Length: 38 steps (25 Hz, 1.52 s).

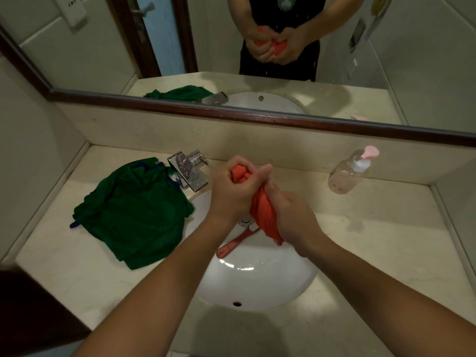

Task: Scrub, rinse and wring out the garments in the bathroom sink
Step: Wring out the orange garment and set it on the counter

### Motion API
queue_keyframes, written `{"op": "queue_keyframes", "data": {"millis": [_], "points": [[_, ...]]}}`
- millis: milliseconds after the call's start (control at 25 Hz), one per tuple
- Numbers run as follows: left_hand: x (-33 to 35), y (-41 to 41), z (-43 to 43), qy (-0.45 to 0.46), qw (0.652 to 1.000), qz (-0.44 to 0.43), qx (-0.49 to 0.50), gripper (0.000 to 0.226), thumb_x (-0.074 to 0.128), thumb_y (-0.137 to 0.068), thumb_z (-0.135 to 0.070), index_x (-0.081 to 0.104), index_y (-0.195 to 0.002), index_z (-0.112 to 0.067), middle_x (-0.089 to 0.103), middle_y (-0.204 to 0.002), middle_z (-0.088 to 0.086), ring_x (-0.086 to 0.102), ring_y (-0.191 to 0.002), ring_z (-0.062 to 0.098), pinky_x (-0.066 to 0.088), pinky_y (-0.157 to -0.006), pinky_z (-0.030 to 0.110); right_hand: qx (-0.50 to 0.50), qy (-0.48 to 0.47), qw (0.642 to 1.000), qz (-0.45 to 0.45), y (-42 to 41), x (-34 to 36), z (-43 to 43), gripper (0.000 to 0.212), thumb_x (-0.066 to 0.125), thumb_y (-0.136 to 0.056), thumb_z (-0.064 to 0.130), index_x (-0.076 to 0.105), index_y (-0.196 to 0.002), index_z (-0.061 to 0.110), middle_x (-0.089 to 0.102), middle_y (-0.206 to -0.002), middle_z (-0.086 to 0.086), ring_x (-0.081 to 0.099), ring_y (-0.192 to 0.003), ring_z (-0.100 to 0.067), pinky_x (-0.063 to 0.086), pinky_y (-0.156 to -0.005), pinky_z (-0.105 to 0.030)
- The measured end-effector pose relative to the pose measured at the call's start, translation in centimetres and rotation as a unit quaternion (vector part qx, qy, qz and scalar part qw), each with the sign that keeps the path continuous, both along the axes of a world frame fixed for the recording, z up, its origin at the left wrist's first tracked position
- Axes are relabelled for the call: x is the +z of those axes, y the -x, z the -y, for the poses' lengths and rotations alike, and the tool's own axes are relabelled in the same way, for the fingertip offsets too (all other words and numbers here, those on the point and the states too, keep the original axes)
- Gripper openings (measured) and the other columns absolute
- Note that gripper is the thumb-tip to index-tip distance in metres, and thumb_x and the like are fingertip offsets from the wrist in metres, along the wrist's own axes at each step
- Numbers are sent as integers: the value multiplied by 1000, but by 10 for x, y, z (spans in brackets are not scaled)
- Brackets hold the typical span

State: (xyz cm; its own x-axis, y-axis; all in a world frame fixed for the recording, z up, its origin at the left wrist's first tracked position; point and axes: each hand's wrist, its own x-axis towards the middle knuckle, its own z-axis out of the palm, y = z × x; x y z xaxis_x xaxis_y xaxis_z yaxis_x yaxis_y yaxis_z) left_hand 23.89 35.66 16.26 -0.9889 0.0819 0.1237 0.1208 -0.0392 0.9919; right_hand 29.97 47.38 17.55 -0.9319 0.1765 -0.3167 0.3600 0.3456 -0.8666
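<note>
Lying crumpled at the left of the beige stone table [381, 253], a green garment [134, 215] waits beside the basin, one edge hanging just over the rim. It is probably set aside for its own turn, or already done; I cannot tell which.

Just right of it, a chrome faucet [189, 172] stands at the back rim of the white sink [257, 287]. No stream of water shows.

Over the basin, the left hand [231, 191] is fisted tight around the bunched top of an orange garment [261, 212]. The cloth runs down as a twisted rope into the right hand [296, 217], whose fingers curl round its lower length. A short tail pokes out below. The hands grip close together above the drain, so squeezed water would fall into the bowl; this looks like the wringing step.

Under the hands, a reddish-handled brush [235, 243] lies inside the basin, near the drain. It sits in the drip path but does not block the hands.

Well to the right, a clear pump bottle [350, 172] with a pink top stands on the table.

Behind everything, a wall mirror [103, 47] repeats both hands clenched on orange cloth.
</note>
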Motion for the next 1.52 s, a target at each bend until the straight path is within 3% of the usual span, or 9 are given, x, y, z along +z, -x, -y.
{"op": "queue_keyframes", "data": {"millis": [280, 560, 680, 760, 960, 1120, 1200, 1360, 1520], "points": [[-27, 2, -16, 65, 993, -6, 96, 27, 76, -90, -24, 56, -72, -20, 55, -59, -7, 53, -55, 7, 49, -56, 25, 63, -211, 966, -133, 21, -36, -13, 60, 24, -110, 46, 71, -91, 16, 67, -72, -1, 61, -66, -11, 45, -61, -24], [-46, 5, -25, 80, 981, 71, 161, 33, 73, -92, -29, 49, -70, -22, 47, -62, -8, 44, -54, 3, 43, -58, 19, 118, -277, 945, -130, 34, -55, -17, 61, 20, -105, 53, 67, -89, 18, 64, -73, 2, 61, -67, -18, 52, -66, -40], [-49, 5, -20, 67, 985, 106, 120, 30, 75, -91, -30, 54, -72, -19, 53, -65, -4, 51, -58, 4, 48, -61, 20, 88, -228, 966, -87, 28, -50, -16, 58, 26, -108, 53, 66, -81, 22, 64, -65, 4, 64, -63, -18, 46, -57, -31], [-48, 9, -9, 14, 990, 118, 75, 26, 79, -87, -26, 59, -74, -18, 58, -69, -1, 57, -65, 10, 53, -67, 27, 59, -88, 994, -15, 24, -42, -16, 51, 37, -106, 57, 69, -84, 24, 69, -62, 0, 70, -59, -19, 48, -49, -27], [-39, 9, 19, 17, 996, 75, -45, 19, 80, -84, -25, 64, -80, -17, 64, -74, -9, 61, -73, 9, 51, -70, 22, 11, 229, 960, 158, 8, -29, -29, 57, 55, -90, 72, 74, -115, 24, 76, -102, -16, 75, -84, -31, 60, -64, -43], [-42, 1, 15, 22, 1000, 20, -5, 19, 68, -83, -40, 64, -79, -22, 66, -80, 12, 62, -75, 27, 52, -73, 35, 19, 185, 970, 157, 6, -23, -25, 54, 54, -91, 73, 75, -108, 27, 77, -98, -14, 76, -87, -33, 62, -65, -46], [-47, 2, 15, 20, 999, 33, 29, 12, 61, -82, -37, 64, -78, -26, 66, -80, 5, 62, -77, 23, 51, -75, 37, 26, 93, 989, 114, 8, -21, -22, 52, 49, -96, 69, 74, -107, 25, 77, -97, -13, 76, -82, -30, 63, -61, -40], [-48, 3, 10, 45, 997, 53, 30, 5, 64, -84, -35, 66, -85, -30, 67, -88, 0, 66, -86, 18, 54, -83, 40, 75, -30, 994, 67, 12, -29, -21, 58, 34, -103, 63, 75, -106, 23, 76, -101, -2, 71, -93, -19, 57, -87, -37], [-39, 9, 8, 91, 983, 148, -56, 54, 74, -86, -38, 45, -129, -20, 57, -116, -1, 58, -100, 8, 47, -90, 29, 37, 16, 996, 81, 16, -42, -18, 53, 27, -106, 59, 74, -110, 36, 75, -102, 7, 69, -94, -8, 52, -81, -29]]}}
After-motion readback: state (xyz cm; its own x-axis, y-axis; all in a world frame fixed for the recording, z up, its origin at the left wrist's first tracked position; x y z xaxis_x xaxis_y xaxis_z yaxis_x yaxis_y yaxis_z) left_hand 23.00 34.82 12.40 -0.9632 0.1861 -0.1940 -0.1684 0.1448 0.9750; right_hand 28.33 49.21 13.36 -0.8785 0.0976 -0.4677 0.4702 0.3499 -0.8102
